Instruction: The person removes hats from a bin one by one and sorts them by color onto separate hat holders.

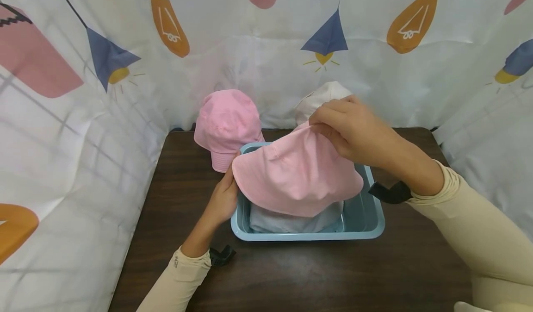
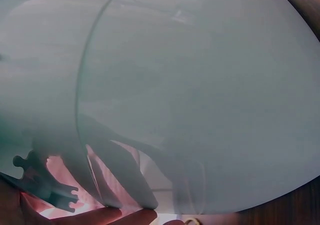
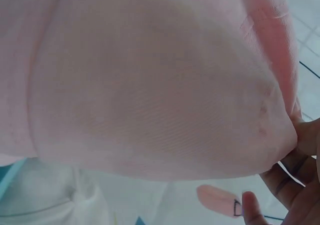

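My right hand (image 1: 347, 127) pinches the top of a light pink bucket hat (image 1: 300, 177), which hangs brim down over the light blue plastic basin (image 1: 308, 236). The right wrist view shows the hat's crown (image 3: 165, 100) up close, its end gathered between the fingers (image 3: 307, 140). My left hand (image 1: 225, 198) lies along the basin's left side. In the left wrist view its fingers (image 2: 135, 217) stretch across the basin's glossy outer wall (image 2: 200, 100); the hat's brim hides part of the hand from above. Pale cloth (image 1: 287, 221) lies in the basin beneath the hat.
A brighter pink cap (image 1: 229, 122) with its peak forward stands behind the basin at the left. Behind my right hand is an off-white hat (image 1: 322, 99), partly covered. A printed curtain (image 1: 258, 62) hangs around the dark wooden table (image 1: 333, 275).
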Motion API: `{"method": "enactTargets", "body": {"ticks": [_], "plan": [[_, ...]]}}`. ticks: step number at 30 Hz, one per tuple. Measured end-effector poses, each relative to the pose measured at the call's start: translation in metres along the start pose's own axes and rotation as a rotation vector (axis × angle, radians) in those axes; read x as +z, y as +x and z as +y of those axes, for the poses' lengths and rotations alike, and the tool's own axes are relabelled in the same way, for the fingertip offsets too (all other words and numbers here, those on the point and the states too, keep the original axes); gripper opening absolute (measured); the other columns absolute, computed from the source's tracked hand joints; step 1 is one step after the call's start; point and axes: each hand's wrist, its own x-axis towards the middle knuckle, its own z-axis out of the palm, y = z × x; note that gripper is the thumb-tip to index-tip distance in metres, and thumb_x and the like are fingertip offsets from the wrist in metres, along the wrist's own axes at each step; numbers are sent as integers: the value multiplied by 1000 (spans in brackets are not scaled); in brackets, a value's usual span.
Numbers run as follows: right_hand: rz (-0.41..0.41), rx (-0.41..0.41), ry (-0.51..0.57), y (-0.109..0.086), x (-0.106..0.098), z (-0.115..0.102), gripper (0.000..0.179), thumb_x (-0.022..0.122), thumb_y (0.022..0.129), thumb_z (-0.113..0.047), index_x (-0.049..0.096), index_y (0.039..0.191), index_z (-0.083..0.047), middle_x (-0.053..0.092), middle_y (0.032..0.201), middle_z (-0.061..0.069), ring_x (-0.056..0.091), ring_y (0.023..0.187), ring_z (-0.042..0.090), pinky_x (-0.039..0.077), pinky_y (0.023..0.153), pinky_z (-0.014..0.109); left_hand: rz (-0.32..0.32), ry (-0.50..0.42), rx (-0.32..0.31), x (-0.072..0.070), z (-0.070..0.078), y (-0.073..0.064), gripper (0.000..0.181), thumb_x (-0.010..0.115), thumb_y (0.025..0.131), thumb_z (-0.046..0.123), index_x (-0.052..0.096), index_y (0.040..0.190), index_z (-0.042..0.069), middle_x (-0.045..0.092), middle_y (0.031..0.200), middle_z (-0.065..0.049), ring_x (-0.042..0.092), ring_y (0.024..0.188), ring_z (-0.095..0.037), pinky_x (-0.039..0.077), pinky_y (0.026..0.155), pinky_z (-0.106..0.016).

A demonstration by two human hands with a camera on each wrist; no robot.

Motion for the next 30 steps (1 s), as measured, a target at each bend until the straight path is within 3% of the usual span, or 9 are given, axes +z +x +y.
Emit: {"method": "enactTargets", "body": {"ticks": [6, 16, 23, 30], "plan": [[46, -24, -22, 23, -5, -2, 6, 65, 96, -3, 68, 98, -8, 71, 89, 5, 66, 88, 23, 45, 80, 48, 9, 32, -40, -1, 2, 0, 54, 31, 112, 29, 24, 163, 12, 32, 166, -11, 31, 152, -30, 25, 124, -53], [134, -58, -39, 66, -9, 1, 10, 61, 102, -10, 67, 95, -5, 69, 84, 7, 59, 74, 23, 37, 69, 42, 10, 46, -88, -2, 2, 1, 51, 34, 111, 36, 38, 157, 14, 42, 161, -11, 36, 150, -30, 28, 122, -55], [187, -29, -28, 97, -7, 3, 18, 56, 105, -14, 67, 99, -3, 72, 90, 8, 63, 80, 24, 41, 72, 42, -8, 29, -76, -1, 2, 1, 58, 32, 112, 38, 22, 164, 15, 28, 168, -11, 28, 154, -31, 23, 125, -54], [244, 11, 0, 126, 7, 11, 22, 54, 106, -16, 67, 98, -2, 70, 90, 9, 60, 79, 21, 44, 71, 35, -39, -22, -7, -2, 1, 1, 57, 30, 113, 35, 14, 166, 23, 15, 172, 1, 17, 158, -27, 17, 126, -55]]}}
